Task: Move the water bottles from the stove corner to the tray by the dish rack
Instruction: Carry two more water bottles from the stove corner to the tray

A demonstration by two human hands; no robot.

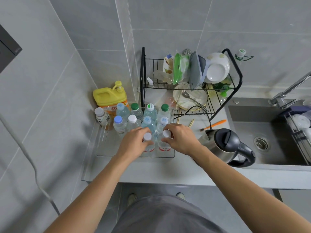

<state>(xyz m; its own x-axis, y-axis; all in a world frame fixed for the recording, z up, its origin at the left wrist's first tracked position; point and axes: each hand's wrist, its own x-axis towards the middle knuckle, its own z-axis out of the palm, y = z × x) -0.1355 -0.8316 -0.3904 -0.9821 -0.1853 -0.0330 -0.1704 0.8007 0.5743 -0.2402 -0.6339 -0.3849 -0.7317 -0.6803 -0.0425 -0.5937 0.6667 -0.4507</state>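
Nearest, the left hand and right hand each have fingers clamped on a white-capped clear plastic water bottle, upright at the front of the clear tray on the worktop: the setting-down step. Next, I judge, release without tipping (neighbours crowd close). Beyond stands the black wire dish rack.

left hand grips bottle | right hand grips bottle | tray

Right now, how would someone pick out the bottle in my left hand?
Find the black dish rack, then the clear tray in front of it. In the tray's nearest row stand two white-capped bottles; yours, the bottle under the left hand, is the left one.
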